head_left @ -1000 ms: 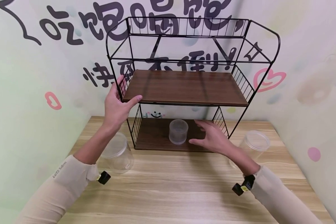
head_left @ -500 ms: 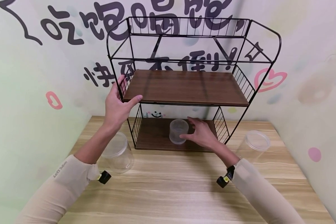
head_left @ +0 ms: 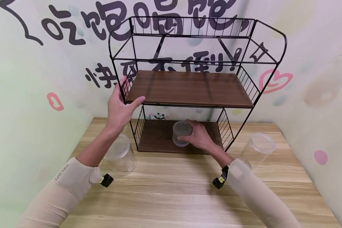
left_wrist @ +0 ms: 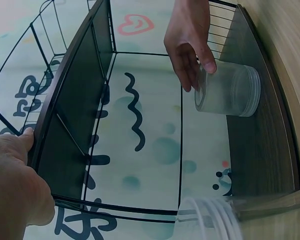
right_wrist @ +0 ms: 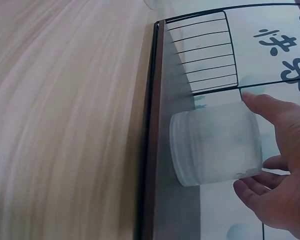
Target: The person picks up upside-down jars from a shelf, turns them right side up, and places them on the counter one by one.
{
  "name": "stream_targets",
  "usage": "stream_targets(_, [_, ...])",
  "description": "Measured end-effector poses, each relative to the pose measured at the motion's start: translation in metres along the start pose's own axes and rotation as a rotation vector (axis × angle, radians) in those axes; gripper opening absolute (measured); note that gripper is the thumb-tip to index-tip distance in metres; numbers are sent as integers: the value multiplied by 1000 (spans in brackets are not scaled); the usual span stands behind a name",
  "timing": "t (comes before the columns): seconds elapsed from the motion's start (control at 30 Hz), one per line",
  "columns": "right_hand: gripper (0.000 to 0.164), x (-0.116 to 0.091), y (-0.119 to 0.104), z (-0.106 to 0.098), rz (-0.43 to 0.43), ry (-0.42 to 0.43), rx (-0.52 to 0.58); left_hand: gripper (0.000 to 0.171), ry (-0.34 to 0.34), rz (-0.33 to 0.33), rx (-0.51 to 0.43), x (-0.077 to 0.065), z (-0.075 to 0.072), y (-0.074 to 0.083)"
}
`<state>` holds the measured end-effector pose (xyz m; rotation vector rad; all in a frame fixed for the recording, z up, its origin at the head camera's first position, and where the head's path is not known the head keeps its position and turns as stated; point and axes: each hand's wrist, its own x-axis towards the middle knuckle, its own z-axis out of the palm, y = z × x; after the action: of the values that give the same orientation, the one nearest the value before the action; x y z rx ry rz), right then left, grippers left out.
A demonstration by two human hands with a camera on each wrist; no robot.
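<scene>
A small translucent plastic jar (head_left: 179, 130) stands on the lower dark-brown board of a black wire shelf rack (head_left: 188, 90). Its wider lidded end sits against that board in the right wrist view. My right hand (head_left: 199, 136) grips the jar from the right, thumb in front and fingers behind, close to its top end (right_wrist: 247, 135). The left hand (head_left: 119, 109) holds the rack's left side at the middle shelf. There the thumb lies over the shelf's front edge, and the other fingers reach past the wire side.
One larger clear jar with a lid (head_left: 121, 156) stands left of the rack, below my left forearm. Another clear jar (head_left: 257, 147) is to the right, partly behind the right sleeve. All rest on a wood-grain table (head_left: 165, 190) against a painted wall (head_left: 310, 104).
My right hand has moved left across the lower board, and its thumb and fingers have closed around the small jar. The left hand and the rack stay in place.
</scene>
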<state>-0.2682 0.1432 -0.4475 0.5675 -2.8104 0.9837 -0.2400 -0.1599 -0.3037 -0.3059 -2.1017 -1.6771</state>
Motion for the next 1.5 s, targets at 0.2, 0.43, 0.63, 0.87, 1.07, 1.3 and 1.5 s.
stream_targets(0.2, [89, -1, 0, 4, 17, 11, 18, 87, 7, 10, -15, 0, 2, 0])
stream_targets(0.43, [87, -3, 2, 5, 27, 39, 9, 88, 11, 8, -28, -1, 3, -1])
stream_targets(0.63, [83, -9, 0, 0, 38, 87, 54, 88, 20, 6, -24, 0, 3, -1])
stream_targets(0.87, [82, -18, -3, -6, 48, 106, 113, 88, 29, 7, -38, -1, 4, 0])
stream_targets(1.07, [80, -29, -9, -10, 104, 84, 210, 87, 48, -2, -65, -1, 4, 0])
stream_targets(1.3, [79, -43, -21, -16, 128, 79, 323, 83, 61, -5, -128, -4, 1, 2])
stream_targets(1.5, [77, -55, -32, -23, 149, 58, 491, 86, 115, -29, -108, -13, -1, 2])
